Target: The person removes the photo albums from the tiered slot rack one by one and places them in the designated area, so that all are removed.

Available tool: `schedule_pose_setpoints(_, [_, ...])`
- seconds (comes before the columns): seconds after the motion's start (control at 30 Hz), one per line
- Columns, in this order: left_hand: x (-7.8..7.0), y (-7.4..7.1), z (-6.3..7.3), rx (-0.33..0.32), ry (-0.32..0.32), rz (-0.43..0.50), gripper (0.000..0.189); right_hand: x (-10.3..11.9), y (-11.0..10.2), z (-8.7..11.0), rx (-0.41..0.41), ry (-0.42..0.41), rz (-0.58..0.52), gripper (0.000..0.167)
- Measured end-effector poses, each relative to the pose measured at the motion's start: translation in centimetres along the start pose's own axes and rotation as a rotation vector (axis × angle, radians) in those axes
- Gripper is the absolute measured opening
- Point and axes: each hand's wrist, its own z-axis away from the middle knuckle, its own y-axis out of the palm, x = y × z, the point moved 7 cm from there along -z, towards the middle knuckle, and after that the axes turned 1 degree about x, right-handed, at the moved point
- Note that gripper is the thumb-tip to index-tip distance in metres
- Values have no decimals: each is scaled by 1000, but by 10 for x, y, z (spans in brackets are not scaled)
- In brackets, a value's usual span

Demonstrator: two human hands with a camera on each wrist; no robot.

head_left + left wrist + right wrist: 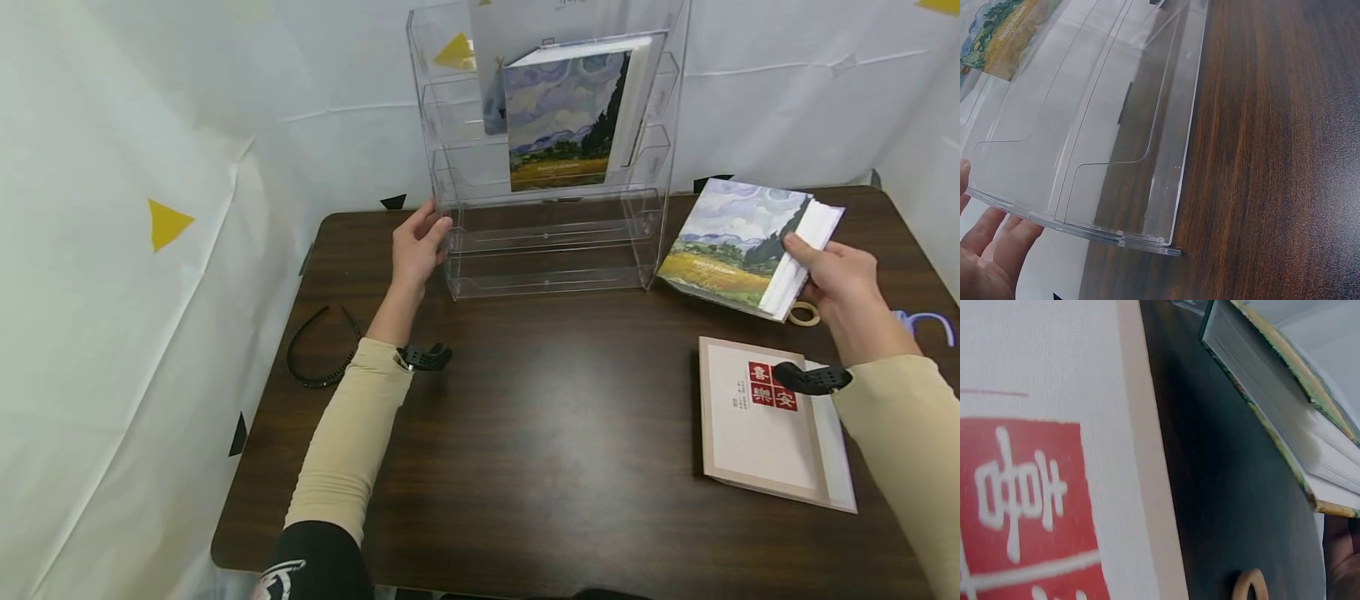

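In the head view my right hand (847, 279) holds a photo album (731, 242) by its white-edged right side, thumb on top. The album has a painted landscape cover and hangs tilted above the table, right of a clear tiered rack (551, 287). The right wrist view shows the album's page edges (1279, 412). My left hand (414, 250) grips the rack's left side edge. From the left wrist, its fingers (1013, 244) lie along the outside of the side panel. A matching photo album (566, 117) stands upright in an upper tier, before a pale printed sheet (491, 33).
A pale book or box with red character squares (765, 450) lies on the brown table (540, 433) at the right. Beyond it are a tape roll (804, 322) and a lilac-handled tool (933, 317), partly hidden by the right arm. A black headband-like hoop (318, 383) lies left.
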Motion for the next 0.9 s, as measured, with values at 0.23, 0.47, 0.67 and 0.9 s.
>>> schedule_pose_setpoints(0.23, [1,3,1,2,-7,-2,54,-12,-1,-9,-58,90,279,44])
schedule_pose_setpoints(0.47, [1,5,1,-3,-4,-2,52,-17,-5,-21,-69,101,392,57])
schedule_pose_setpoints(0.67, [1,3,0,-4,-9,13,52,-12,-6,-27,-134,30,631,79])
schedule_pose_setpoints(0.9, [0,1,0,-10,-2,27,52,1,3,-16,-33,-13,796,92])
